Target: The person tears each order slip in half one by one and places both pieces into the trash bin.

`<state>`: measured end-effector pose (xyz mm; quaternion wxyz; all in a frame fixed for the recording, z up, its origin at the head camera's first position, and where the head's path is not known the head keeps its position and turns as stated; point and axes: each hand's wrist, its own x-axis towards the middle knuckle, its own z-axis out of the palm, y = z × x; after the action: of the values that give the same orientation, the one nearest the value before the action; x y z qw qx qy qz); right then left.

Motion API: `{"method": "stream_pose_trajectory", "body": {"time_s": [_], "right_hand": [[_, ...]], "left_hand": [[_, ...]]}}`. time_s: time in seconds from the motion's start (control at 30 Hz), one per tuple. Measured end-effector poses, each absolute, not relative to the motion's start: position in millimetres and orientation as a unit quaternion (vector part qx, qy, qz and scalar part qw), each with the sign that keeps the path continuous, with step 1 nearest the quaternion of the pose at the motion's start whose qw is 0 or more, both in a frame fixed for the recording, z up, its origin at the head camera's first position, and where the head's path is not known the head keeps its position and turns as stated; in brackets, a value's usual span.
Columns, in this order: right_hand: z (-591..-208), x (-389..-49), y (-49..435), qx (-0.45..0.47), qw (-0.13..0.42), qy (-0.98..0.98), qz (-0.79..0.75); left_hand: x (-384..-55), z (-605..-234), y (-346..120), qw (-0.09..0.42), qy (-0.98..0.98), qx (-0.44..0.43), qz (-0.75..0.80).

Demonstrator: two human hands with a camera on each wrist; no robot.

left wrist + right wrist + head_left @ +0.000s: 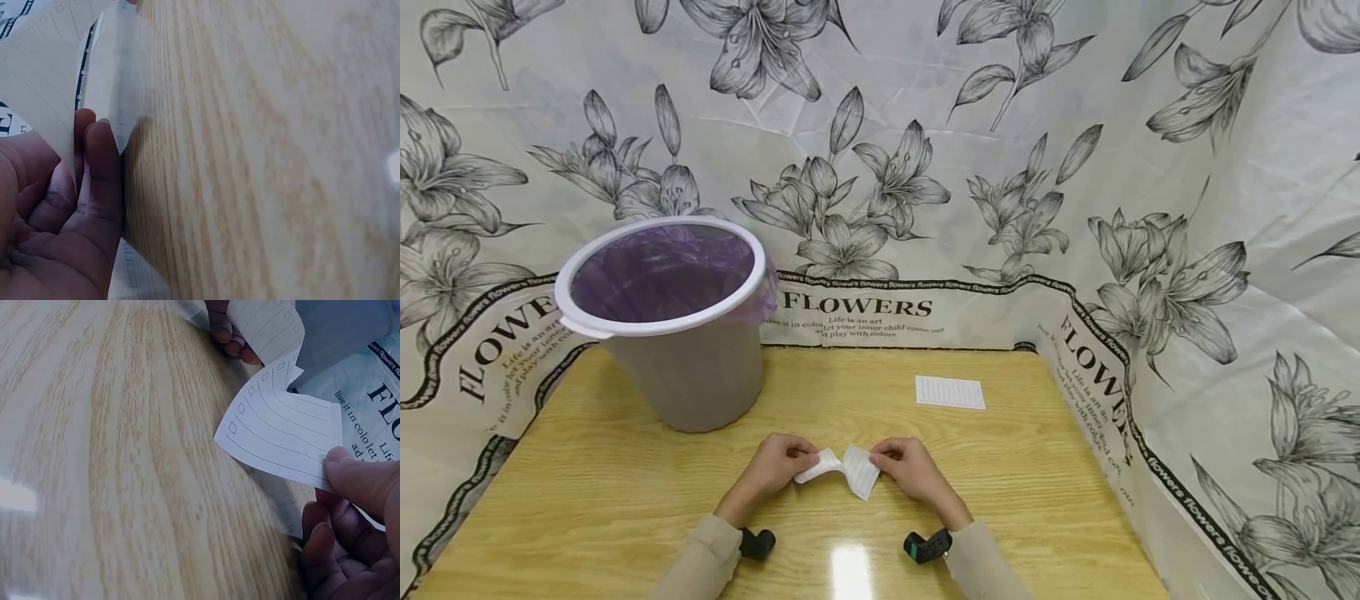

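Between my two hands, a small white sheet of lined paper (861, 473) with a row of little printed squares is held over the table. My left hand (781, 460) pinches its left end, and my right hand (913, 468) grips the right end between thumb and fingers. In the right wrist view, the paper (281, 434) has a ragged tear from its far edge, with the two halves bent apart but joined along the near side. Part of the sheet (47, 75) rises beside the left fingers in the left wrist view.
A grey bin (700, 375) with a white rim and purple liner (767, 292) stands at the back left of the wooden table (587, 500). Another lined white sheet (950, 392) lies flat at the back right. A flower-printed cloth (880, 192) encloses the back and sides.
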<state>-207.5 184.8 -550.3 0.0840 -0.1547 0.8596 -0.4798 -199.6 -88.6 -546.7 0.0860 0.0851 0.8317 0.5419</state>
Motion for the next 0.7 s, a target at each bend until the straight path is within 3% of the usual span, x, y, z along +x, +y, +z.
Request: {"method": "stream_pose_trajectory", "body": {"time_s": [0.7], "right_hand": [[-547.5, -207.4, 185.0, -0.126, 0.085, 0.848, -0.508]], "left_hand": [[-207.9, -554.4, -96.1, 0.066, 0.845, 0.080, 0.524]]}}
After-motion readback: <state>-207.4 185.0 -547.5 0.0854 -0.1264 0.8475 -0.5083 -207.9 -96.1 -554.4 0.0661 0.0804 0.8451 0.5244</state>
